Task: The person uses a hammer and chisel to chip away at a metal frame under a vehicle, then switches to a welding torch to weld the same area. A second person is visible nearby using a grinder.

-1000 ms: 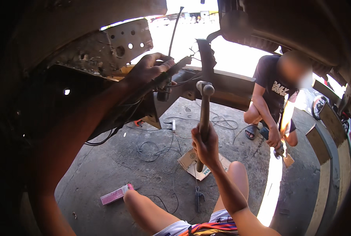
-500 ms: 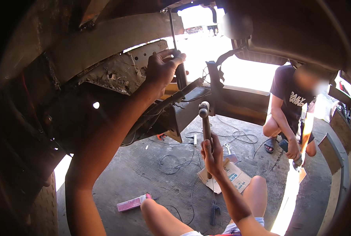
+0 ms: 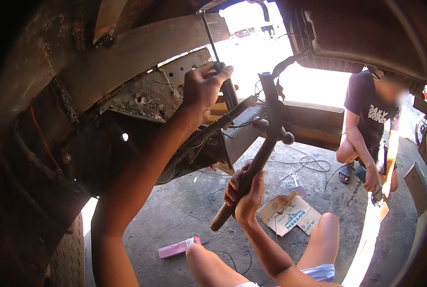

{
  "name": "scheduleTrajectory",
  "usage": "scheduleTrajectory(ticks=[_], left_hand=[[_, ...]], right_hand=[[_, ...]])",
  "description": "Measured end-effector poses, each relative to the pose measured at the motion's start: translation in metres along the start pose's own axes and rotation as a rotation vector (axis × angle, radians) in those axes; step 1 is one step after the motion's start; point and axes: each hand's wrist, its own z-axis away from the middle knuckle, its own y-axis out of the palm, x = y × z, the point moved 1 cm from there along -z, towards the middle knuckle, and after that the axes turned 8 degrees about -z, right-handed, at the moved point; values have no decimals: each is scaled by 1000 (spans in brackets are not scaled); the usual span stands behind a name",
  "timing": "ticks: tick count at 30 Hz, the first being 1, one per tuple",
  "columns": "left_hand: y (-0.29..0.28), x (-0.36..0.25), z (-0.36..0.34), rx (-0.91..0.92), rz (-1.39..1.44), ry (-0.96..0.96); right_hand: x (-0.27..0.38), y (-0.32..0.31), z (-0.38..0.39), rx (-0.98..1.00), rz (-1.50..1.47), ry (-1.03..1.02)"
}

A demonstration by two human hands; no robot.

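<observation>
My left hand (image 3: pixel 203 91) is raised, its fingers closed around a thin dark rod (image 3: pixel 210 36). The rod runs up toward the frame overhead, and a thicker dark piece (image 3: pixel 230 94) continues below the fingers. In my right hand (image 3: pixel 246 197) is a ball-peen hammer (image 3: pixel 255 167), gripped by its long handle. The hammer tilts, head up to the right and butt end down to the left. Its head is in front of a dark upright metal bracket (image 3: pixel 269 91) in this view; whether they touch I cannot tell.
Rusty metal panels (image 3: pixel 141 103) and cable bundles (image 3: pixel 208 126) surround my left arm. At right a person (image 3: pixel 366 115) squats holding a tool (image 3: pixel 377 197). On the concrete lie cardboard (image 3: pixel 290 215), scissors (image 3: pixel 294 178), a pink box (image 3: pixel 177 247) and loose cables (image 3: pixel 314 163).
The hammer has swung from nearly upright to a slant, its head now farther right and nearer the bracket. My left hand keeps its hold on the rod. The whole view has shifted slightly.
</observation>
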Motion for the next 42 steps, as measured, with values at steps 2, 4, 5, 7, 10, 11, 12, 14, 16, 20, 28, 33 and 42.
scheduleTrajectory(ticks=[2,4,5,7,10,11,12,14,16,20,28,33,42], left_hand=[[1,-3,2,10,4,7],[1,-3,4,-3,-11,-9],[2,-3,4,-8,-21,-17],[2,-2,5,-2,0,-41],[2,0,3,2,21,-41],[2,0,3,2,29,-34],[2,1,2,4,39,-35],[1,1,1,5,56,-34],[1,1,1,2,44,-32],[1,2,1,-1,52,-21],[1,4,-2,54,116,-32],[2,12,-6,89,115,-5],[13,27,-28,-165,-63,39]], right_hand=[[-8,6,7,25,-94,-10],[-17,13,10,2,-155,28],[-22,18,10,19,-186,37],[-29,29,9,20,-241,67],[-38,48,8,6,-343,49],[-40,53,8,-53,-375,45],[-42,57,7,-77,-410,29],[-45,65,6,-75,-415,47],[-47,70,6,-68,-361,102],[-49,73,4,-50,-394,-37],[-53,74,0,-114,-337,-55],[-52,71,2,-61,-263,54],[-32,48,-3,21,-141,-6]])
